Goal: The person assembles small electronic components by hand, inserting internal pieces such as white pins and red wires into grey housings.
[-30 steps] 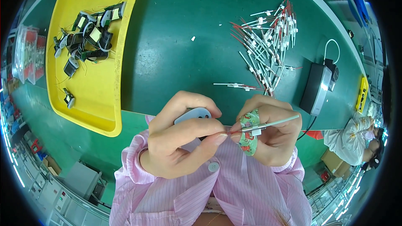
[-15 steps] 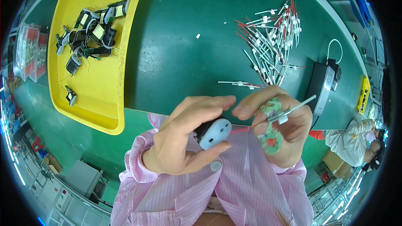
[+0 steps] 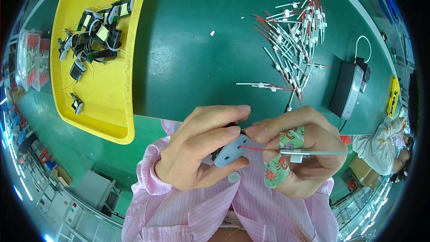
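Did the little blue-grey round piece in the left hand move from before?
Yes. The blue-grey round piece sat higher, close to the green table's near edge; now it is lower, nearer the shirt button, with the red wire tip at it.

We see only part of the pale blue disc (image 3: 229, 153), since the left hand (image 3: 197, 152) covers its upper and left side. Where the red wire (image 3: 253, 149) meets it is too small to tell. The right hand (image 3: 300, 157) hides part of the grey sleeve (image 3: 322, 153). The parts in the yellow tray (image 3: 105, 103) tangle together, and its top is cut off.
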`<move>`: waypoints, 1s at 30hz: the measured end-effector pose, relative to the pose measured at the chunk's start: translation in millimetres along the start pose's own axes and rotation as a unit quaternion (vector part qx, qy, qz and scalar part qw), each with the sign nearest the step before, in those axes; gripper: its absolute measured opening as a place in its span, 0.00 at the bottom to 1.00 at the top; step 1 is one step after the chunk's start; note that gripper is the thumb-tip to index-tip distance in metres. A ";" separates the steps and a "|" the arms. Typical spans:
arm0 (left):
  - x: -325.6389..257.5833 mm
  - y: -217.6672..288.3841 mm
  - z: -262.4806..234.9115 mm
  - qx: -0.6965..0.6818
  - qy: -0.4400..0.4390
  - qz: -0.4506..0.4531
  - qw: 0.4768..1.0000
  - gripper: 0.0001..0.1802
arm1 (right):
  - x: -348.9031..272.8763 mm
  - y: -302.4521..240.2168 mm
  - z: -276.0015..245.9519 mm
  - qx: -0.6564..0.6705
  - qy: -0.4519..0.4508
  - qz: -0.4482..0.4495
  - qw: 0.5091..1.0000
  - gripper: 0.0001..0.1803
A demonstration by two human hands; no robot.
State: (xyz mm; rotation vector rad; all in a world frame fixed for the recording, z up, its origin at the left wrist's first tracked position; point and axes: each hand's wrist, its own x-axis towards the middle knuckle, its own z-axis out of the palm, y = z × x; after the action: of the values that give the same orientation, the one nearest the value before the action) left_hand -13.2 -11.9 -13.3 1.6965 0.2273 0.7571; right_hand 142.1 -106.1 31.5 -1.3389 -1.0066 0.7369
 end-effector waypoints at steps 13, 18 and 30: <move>-0.4 -6.3 -5.0 0.017 -0.022 0.013 1.000 0.26 | -0.1 -4.4 -1.1 -0.061 -0.037 -0.010 0.997 0.08; -0.2 -3.1 -4.3 0.008 -0.013 0.005 1.000 0.32 | 4.2 -9.2 -2.1 -0.094 -0.054 0.007 0.994 0.07; -1.5 -6.1 -7.2 0.026 -0.031 0.005 0.999 0.25 | 12.4 -16.5 -2.5 -0.151 -0.097 0.013 0.984 0.07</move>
State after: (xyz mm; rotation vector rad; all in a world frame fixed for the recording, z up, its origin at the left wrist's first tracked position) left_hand -17.2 -5.3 -18.9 1.7685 0.1976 0.7102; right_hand 147.5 -98.1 49.9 -1.5647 -1.2984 0.7650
